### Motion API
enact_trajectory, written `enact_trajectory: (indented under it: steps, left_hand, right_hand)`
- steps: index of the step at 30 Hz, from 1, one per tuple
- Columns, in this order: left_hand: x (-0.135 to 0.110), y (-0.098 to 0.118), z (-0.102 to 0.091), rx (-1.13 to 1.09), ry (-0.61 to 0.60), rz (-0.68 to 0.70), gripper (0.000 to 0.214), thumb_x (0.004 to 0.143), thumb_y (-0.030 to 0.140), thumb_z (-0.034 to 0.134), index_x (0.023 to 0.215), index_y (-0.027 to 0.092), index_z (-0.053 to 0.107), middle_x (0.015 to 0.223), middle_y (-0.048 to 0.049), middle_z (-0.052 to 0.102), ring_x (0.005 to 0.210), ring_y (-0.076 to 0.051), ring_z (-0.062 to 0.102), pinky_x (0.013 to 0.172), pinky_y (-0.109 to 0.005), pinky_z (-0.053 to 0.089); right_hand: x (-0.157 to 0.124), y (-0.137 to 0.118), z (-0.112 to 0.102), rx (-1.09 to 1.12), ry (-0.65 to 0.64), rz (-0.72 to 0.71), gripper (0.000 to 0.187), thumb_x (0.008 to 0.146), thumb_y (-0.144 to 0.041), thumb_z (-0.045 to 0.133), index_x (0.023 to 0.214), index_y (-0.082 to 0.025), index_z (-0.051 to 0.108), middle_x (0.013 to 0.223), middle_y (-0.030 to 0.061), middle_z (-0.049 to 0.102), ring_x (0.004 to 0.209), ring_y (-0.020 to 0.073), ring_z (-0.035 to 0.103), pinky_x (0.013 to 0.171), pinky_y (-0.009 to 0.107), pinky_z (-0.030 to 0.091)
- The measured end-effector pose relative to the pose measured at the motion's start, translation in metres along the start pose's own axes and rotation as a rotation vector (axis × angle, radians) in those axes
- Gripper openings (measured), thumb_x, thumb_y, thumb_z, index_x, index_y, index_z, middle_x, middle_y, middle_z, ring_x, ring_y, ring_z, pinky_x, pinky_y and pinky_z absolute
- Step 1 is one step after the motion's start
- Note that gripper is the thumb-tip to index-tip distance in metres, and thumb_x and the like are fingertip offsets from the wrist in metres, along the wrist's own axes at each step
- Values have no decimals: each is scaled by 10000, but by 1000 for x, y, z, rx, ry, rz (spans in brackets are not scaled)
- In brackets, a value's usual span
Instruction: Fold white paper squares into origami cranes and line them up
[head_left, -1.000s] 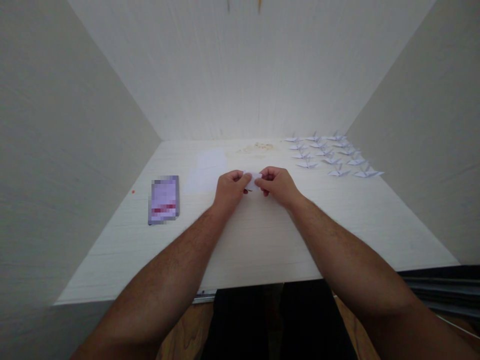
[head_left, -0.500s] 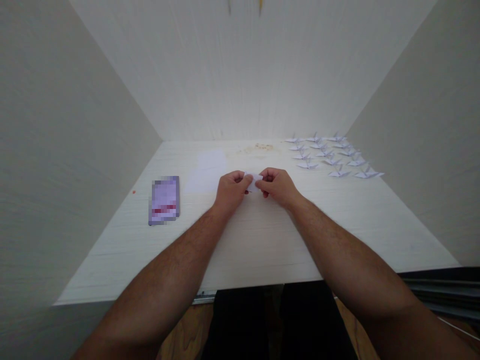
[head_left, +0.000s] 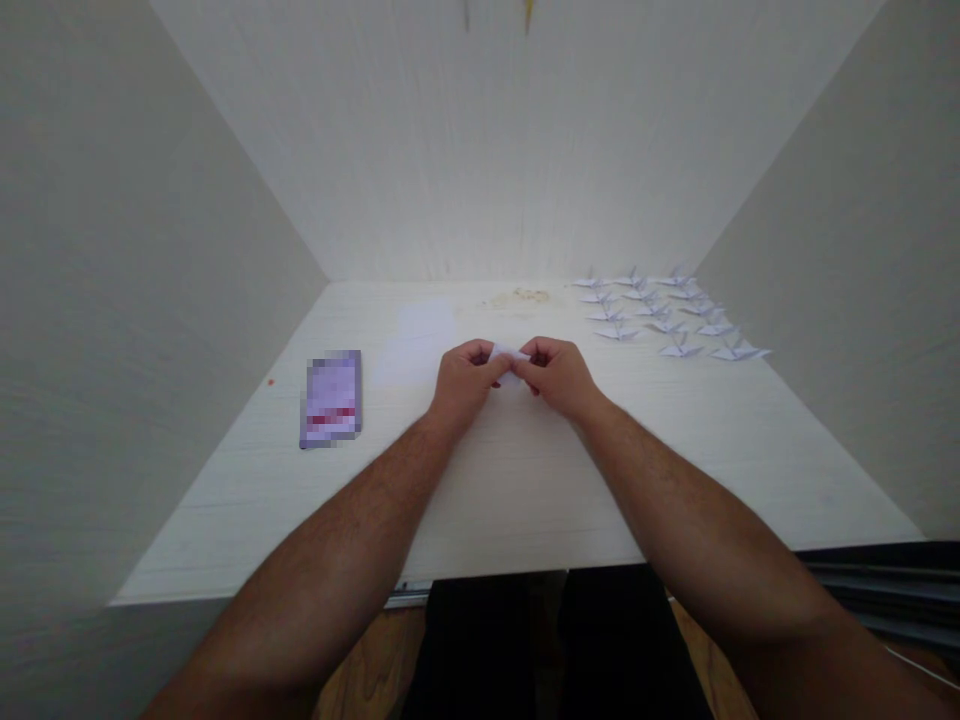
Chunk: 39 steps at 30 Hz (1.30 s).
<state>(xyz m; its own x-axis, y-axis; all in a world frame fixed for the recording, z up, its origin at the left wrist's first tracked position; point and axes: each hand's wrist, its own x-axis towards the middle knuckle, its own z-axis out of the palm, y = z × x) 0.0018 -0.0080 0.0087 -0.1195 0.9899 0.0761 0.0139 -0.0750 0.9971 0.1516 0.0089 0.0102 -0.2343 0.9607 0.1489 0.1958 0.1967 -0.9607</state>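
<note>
Both my hands meet over the middle of the white table. My left hand and my right hand each pinch one end of a small folded white paper, held just above the tabletop. Fingers of both hands are curled closed round the paper, and much of it is hidden by them. A flat pale sheet of paper lies on the table just left of my left hand.
Several folded white paper cranes stand in rows at the far right of the table. A blurred-out rectangular card or phone lies at the left. White walls close in on three sides. A brownish stain marks the far edge.
My hands have drawn slightly closer together, so less of the folded paper shows between them. The view has shifted a little.
</note>
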Motion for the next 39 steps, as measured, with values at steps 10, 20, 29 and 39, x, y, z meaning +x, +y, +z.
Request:
enact_trajectory:
  steps: [10, 20, 29, 39]
  left_hand:
    - [-4, 4, 6, -435, -1, -188, 204, 511, 198, 805, 611, 152, 633, 625, 1, 632, 591, -103, 564, 586, -236, 442]
    - [4, 4, 0, -598, 87, -204, 294, 710, 448, 700, 690, 157, 671, 708, -31, 632, 647, -126, 568, 573, -257, 431]
    - [0, 0, 1, -360, 22, -129, 185, 577, 243, 798, 661, 159, 656, 657, -4, 635, 598, -114, 561, 575, -252, 421]
    - [-1, -1, 5, -203, 41, -54, 153, 627, 282, 750, 625, 163, 653, 595, 13, 596, 552, -95, 501, 550, -241, 391]
  right_hand:
    - [-1, 8, 4, -124, 57, -166, 191, 778, -345, 656, 691, -179, 615, 557, -46, 510, 531, 91, 419, 503, 239, 301]
    - [0, 8, 4, -65, 68, -89, 157, 730, -325, 667, 685, -186, 611, 551, -49, 513, 508, 93, 419, 489, 237, 305]
    - [-1, 3, 4, -4, 70, -26, 170, 707, -331, 678, 668, -190, 593, 515, -57, 498, 465, 83, 403, 457, 231, 288]
    - [-3, 1, 4, -29, 41, -50, 218, 734, -372, 677, 659, -176, 620, 566, -31, 557, 500, 86, 432, 480, 232, 331]
